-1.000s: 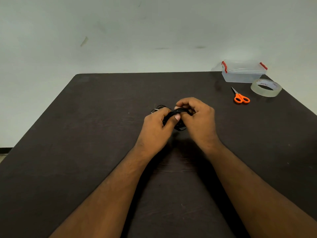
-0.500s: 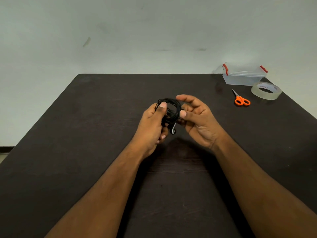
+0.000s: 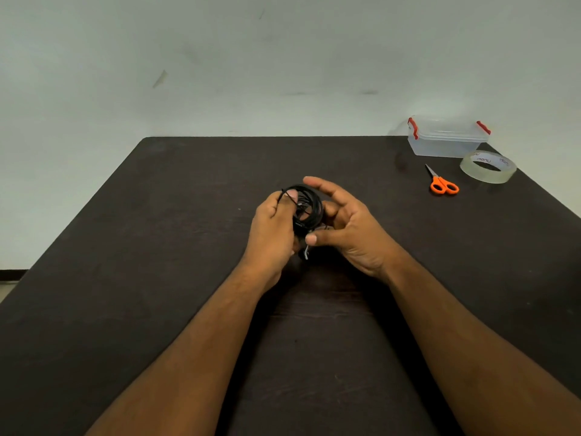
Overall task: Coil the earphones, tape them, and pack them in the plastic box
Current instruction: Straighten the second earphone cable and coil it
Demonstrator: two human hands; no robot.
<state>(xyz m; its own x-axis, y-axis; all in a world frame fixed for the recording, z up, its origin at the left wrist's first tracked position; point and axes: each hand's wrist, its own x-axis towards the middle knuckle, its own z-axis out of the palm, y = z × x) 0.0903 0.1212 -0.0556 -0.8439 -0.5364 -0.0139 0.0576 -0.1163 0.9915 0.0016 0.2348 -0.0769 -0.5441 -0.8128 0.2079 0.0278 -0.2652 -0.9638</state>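
Left hand [image 3: 273, 228] grips the coiled black earphones [image 3: 306, 209] above the middle of the dark brown table [image 3: 157, 247], thumb on top. Right hand [image 3: 349, 228] pinches the coil's lower edge, other fingers spread. Clear plastic box with red latches [image 3: 448, 136] sits at the table's far right corner, orange-handled scissors [image 3: 441, 182] and clear tape roll [image 3: 488, 167] just beside it; the roll's print isn't readable.
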